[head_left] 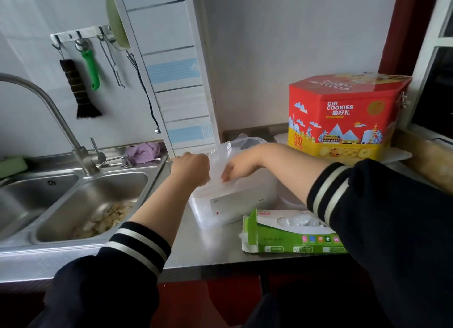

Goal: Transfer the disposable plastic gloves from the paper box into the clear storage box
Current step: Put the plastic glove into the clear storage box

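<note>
Head view: both hands, left hand [190,168] and right hand [241,166], outstretched, fingers clutching plastic gloves [218,161] over clear storage box [235,205].

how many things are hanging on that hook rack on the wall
4 that I can see: a dark brush at the left, a green-handled tool next to it, a thin metal utensil, then a pale green round item at the right end, which may hide more.

Cookie tin [343,116] beside steel sink [81,205].
</note>
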A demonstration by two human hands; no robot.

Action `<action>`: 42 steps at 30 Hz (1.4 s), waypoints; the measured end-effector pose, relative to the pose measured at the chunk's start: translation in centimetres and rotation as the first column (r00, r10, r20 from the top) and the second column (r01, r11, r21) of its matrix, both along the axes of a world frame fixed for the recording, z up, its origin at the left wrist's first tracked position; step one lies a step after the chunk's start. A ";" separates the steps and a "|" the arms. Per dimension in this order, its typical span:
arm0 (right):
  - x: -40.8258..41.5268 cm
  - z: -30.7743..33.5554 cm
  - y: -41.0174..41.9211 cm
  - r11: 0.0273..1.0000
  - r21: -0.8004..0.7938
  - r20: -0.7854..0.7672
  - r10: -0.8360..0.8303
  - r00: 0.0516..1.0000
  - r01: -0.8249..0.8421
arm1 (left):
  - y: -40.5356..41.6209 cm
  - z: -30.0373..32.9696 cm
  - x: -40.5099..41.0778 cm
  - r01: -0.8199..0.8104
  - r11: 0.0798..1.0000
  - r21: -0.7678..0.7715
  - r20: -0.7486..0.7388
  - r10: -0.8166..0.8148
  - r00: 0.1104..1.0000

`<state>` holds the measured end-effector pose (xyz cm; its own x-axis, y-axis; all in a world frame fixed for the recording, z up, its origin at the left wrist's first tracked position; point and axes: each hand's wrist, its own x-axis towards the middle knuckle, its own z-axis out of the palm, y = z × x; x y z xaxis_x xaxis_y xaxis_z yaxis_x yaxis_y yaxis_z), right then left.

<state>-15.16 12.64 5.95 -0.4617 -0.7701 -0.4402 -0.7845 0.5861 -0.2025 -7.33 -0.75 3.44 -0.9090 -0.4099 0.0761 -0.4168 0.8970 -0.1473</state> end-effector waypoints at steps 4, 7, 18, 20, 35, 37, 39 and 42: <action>-1.9 -2.0 -1.1 0.993 0.108 0.136 -0.064 0.989 0.049 | 0.5 -0.2 -0.3 -0.010 0.994 -0.105 0.329 0.044 0.943; -2.4 -2.3 -0.9 0.998 0.062 0.029 -0.020 0.999 0.018 | 0.1 -0.6 -0.7 0.013 0.988 -0.152 0.414 0.052 0.909; -2.5 2.6 4.7 0.977 -0.214 -0.189 -0.038 0.981 -0.004 | -0.1 -0.2 -0.9 0.053 0.995 -0.082 0.334 -0.023 0.942; -2.4 3.2 6.7 0.945 -0.324 -0.181 -0.105 0.978 0.042 | -0.2 0.5 -0.7 0.058 0.995 -0.082 0.322 -0.028 0.946; 3.0 -8.6 14.5 0.846 -0.467 0.115 -0.228 0.967 0.255 | 11.5 -2.9 4.4 0.560 0.827 0.039 -0.751 -0.346 0.562; 2.9 -10.2 14.6 0.790 -0.535 0.132 -0.273 0.953 0.300 | 13.3 -6.0 4.8 0.619 0.753 0.225 -0.715 -0.303 0.629; 2.8 -11.4 14.7 0.701 -0.618 0.188 -0.307 0.933 0.355 | 13.7 -8.8 4.8 0.552 0.727 0.409 -0.599 -0.242 0.763; 2.7 -12.7 14.8 0.565 -0.718 0.249 -0.336 0.908 0.406 | 13.7 -11.7 4.4 0.481 0.753 0.450 -0.486 -0.245 0.839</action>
